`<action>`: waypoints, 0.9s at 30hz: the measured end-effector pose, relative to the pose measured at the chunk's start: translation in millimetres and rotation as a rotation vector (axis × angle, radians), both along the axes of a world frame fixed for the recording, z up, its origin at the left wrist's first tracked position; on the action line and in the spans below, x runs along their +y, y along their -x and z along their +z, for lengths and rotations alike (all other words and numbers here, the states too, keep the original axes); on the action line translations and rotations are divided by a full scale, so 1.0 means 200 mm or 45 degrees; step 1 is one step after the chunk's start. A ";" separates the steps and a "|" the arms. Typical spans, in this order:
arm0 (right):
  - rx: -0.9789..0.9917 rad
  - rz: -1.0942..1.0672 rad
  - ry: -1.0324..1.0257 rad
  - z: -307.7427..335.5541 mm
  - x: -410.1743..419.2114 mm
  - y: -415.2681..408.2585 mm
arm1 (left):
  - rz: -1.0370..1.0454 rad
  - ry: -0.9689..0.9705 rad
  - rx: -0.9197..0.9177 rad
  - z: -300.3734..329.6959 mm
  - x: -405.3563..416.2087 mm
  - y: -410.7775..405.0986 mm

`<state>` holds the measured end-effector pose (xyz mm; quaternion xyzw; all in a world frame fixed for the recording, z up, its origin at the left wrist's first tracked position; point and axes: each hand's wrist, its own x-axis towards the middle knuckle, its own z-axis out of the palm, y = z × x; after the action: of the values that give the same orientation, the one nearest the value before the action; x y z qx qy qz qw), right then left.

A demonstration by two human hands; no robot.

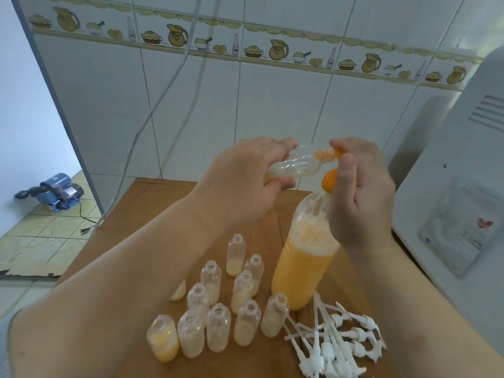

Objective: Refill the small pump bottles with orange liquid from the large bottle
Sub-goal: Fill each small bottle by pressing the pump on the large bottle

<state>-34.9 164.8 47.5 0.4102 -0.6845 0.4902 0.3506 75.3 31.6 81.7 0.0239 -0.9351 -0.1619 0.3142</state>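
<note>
fingers point(275, 184) grip a clear bottle point(294, 166) sideways, above open small bottles point(218, 327) beside loose pumps point(335, 345).

We see a brown wooden table point(141, 216) bearing open small bottles point(218, 327), the large bottle point(302, 266) and white pump heads point(335, 342).

Tall clear plastic large bottle point(302, 268) upright at right, two-thirds full of orange liquid, uncapped small clear pump bottles point(218, 309) clustered upright just left, one clear small bottle point(294, 166) held sideways above.

Eleven small pump bottles point(218, 327) standing, one held; one large bottle point(302, 264).
</note>
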 end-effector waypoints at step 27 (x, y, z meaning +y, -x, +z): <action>0.054 -0.013 0.012 0.02 0.03 0.01 | 0.056 0.025 -0.058 0.04 0.03 -0.01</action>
<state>-37.7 171.4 50.6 0.4153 -0.6766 0.4830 0.3694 77.5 38.3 90.2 0.0451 -0.9428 -0.1452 0.2966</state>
